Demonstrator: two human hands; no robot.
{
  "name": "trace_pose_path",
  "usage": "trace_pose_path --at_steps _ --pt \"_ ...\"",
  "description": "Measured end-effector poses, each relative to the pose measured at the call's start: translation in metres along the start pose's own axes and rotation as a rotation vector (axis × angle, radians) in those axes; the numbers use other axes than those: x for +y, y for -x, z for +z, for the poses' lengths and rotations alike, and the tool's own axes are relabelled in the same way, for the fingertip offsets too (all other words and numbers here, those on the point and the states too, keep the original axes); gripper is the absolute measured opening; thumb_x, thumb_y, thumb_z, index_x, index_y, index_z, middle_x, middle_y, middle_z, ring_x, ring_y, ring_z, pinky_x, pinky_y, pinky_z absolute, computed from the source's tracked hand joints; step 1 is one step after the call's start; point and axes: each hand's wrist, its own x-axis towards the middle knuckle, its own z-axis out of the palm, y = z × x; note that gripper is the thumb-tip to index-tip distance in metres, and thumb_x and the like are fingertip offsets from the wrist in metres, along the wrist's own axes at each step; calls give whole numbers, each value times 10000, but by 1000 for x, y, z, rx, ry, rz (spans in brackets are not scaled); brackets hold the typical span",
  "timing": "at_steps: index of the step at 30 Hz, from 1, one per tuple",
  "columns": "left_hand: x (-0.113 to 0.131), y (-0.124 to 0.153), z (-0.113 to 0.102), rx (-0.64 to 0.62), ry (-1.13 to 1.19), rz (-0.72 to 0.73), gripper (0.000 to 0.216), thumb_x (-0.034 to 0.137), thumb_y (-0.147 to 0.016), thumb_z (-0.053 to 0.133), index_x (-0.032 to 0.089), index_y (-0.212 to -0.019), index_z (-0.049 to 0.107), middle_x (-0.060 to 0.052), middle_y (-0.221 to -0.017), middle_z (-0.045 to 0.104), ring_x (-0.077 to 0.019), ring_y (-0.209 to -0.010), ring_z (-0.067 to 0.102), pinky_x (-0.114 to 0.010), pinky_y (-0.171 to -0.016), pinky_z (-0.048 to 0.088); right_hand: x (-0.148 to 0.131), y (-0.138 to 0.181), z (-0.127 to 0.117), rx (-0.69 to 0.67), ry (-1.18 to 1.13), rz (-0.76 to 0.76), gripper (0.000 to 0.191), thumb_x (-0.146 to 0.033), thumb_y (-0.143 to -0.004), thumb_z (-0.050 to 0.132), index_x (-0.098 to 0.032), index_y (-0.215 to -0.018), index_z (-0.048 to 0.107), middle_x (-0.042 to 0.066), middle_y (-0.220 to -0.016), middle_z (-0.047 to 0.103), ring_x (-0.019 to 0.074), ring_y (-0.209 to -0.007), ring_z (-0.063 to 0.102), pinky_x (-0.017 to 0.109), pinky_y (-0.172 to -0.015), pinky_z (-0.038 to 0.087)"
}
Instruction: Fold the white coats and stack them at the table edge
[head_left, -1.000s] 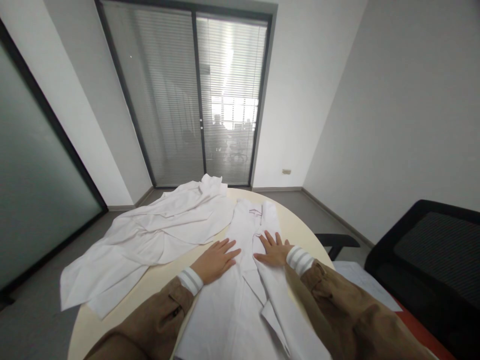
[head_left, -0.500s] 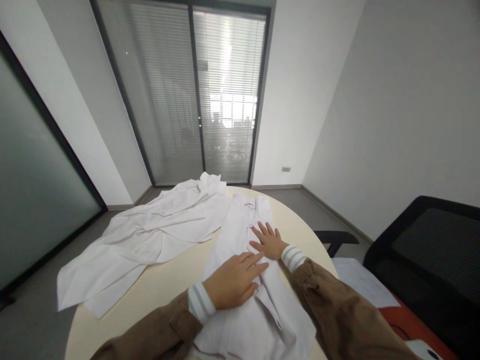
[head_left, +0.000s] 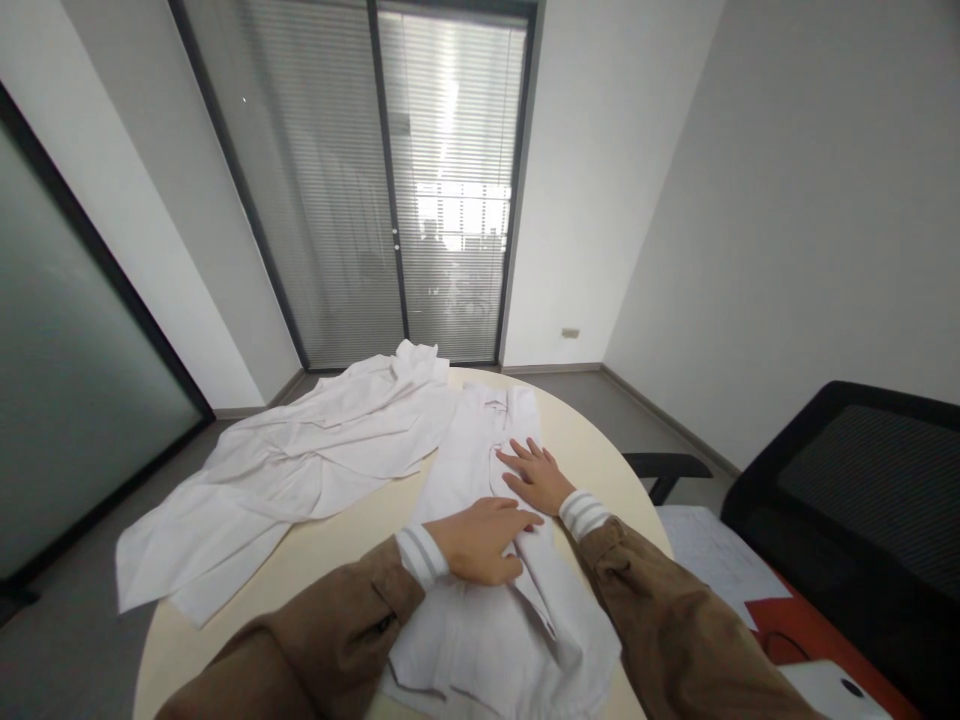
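On the round cream worktop (head_left: 337, 565), both forearms in brown sleeves with striped white cuffs reach forward from the lower edge of the view, angled towards each other. The left hand (head_left: 484, 540) lies palm down, wrist turned so that its fingers point to the right, across the folded white garment (head_left: 469, 455). The fingers are stretched out and held close together, flat on the cloth, gripping nothing. The right hand (head_left: 534, 475) rests just beyond it, also palm down. Its fingers are spread a little and point up and to the left along the garment's right-hand fold. The fingertips of the left hand come very near the right wrist; whether they touch cannot be told.

The garment runs as a long narrow strip from the near edge of the worktop to the far edge, collar end farthest away, with its sides turned in over the middle. A second white garment (head_left: 292, 470) lies spread and creased to the left, hanging over the worktop's edge. To the right stand a black mesh chair (head_left: 862, 480) and some printed sheets (head_left: 705, 555).
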Motion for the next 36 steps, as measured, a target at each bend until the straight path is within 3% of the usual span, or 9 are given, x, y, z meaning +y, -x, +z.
trace_pose_path --at_steps 4,9,12,16,19,23,27,31,36 --pt "5 -14 -16 -59 -53 10 471 304 -845 538 166 -1295 556 -129 -1247 632 -292 -1158 595 -437 -1036 429 1 0 1 0 3 -5 557 -492 -960 446 -358 -1499 404 45 -1629 231 391 -1501 88 612 -1160 133" --pt "12 -19 -14 -152 -25 -1 392 388 -799 635 183 -1133 624 -76 -1063 677 -237 -884 655 -356 -845 510 2 0 1 0 3 -3 561 -506 -959 446 -362 -1498 403 42 -1628 234 380 -1503 96 603 -1164 132" --pt "13 -10 -7 -110 -37 58 429 411 -765 710 178 -1115 627 -64 -962 692 -252 -893 636 -367 -871 489 1 0 1 6 4 -6 560 -510 -960 440 -359 -1498 406 39 -1627 238 383 -1502 96 601 -1164 140" --pt "12 8 1 -60 4 109 253 408 -790 724 172 -853 657 -39 -754 657 -231 -833 632 -354 -876 474 1 0 0 2 1 -2 558 -522 -962 430 -364 -1497 406 38 -1627 238 384 -1501 105 595 -1166 135" --pt "13 21 7 -98 210 152 168 274 -762 739 187 -855 629 -15 -860 683 -178 -822 644 -280 -799 494 2 0 0 -8 -1 2 560 -529 -962 429 -368 -1498 402 35 -1629 231 378 -1503 99 592 -1167 129" --pt "20 36 14 -63 279 232 266 124 -682 745 189 -853 551 -22 -1122 694 -175 -1013 637 -285 -954 451 3 -1 1 -7 -3 4 560 -541 -967 415 -369 -1500 397 32 -1631 227 374 -1504 100 590 -1168 127" --pt "37 48 12 -19 97 202 280 181 -691 746 201 -902 562 -6 -986 696 -187 -919 631 -288 -872 462 3 0 1 -7 0 -3 559 -542 -968 405 -368 -1500 398 34 -1629 230 375 -1504 102 592 -1167 132" --pt "56 57 1 27 19 158 458 276 -798 718 226 -1220 546 13 -957 698 -179 -858 630 -305 -874 456 3 -1 2 1 5 -5 560 -535 -966 409 -361 -1498 404 34 -1626 241 384 -1500 113 597 -1164 148" --pt "69 61 1 46 -205 99 100 320 -897 638 221 -905 651 -7 -844 686 -198 -835 629 -330 -820 455 4 -2 2 -1 14 -5 561 -523 -965 415 -360 -1501 398 30 -1627 235 379 -1501 112 601 -1164 149"
